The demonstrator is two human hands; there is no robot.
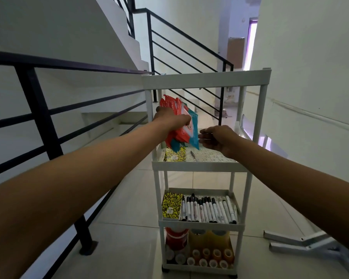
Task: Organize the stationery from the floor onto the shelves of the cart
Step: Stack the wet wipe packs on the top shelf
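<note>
Red and teal packets [181, 127] upright (bunched) above white cart's [199, 165] second shelf.

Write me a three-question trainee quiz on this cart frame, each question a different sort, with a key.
1. True or false: the left hand grips a bunch of red and teal packets above the second shelf of the cart.
2. Multiple choice: the markers lie on A) the top shelf, B) the third shelf down, C) the floor.
3. Fill in: on the markers' shelf, a yellow-and-black ______ lies to their left.

Key: 1 true; 2 B; 3 notebook. For the marker: the right hand is beside the packets, fingers relaxed, holding nothing; tape rolls fill the bottom shelf.
</note>
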